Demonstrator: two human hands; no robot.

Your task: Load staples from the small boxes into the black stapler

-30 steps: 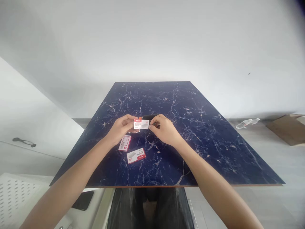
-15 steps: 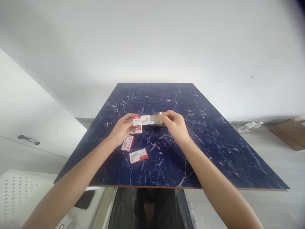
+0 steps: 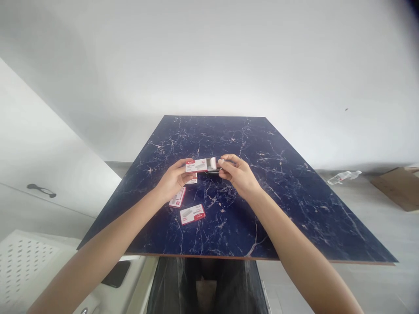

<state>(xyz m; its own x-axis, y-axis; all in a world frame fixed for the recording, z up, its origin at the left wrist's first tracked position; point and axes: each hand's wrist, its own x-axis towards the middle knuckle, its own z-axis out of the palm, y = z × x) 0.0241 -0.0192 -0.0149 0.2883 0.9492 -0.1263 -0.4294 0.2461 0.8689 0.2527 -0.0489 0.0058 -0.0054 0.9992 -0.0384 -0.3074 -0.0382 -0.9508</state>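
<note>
A small red-and-white staple box [image 3: 197, 165], printed with a grey staple strip, is held level above the table in my left hand [image 3: 173, 179], fingers wrapped round its left end. From its right end sticks out a grey inner part with a raised white flap [image 3: 213, 163]. My right hand [image 3: 238, 175] pinches at that end, thumb and fingers closed on the protruding part. Under the hands lies a black object [image 3: 214, 172], mostly hidden. Another box [image 3: 192, 179] shows partly below my left fingers. Two more staple boxes [image 3: 192, 214] [image 3: 177, 197] lie nearer me.
The dark blue marbled table [image 3: 229, 235] has its near edge in front of my legs. A white cabinet with a black handle [image 3: 42, 190] stands at left, above a black phone-like slab [image 3: 116, 274]. A plastic bottle [image 3: 344, 176] and cardboard box [image 3: 397, 187] are on the right floor.
The white flap at the box's right end now stands out between my hands. My right fingers have shifted slightly, and the gap between the hands looks a little smaller.
</note>
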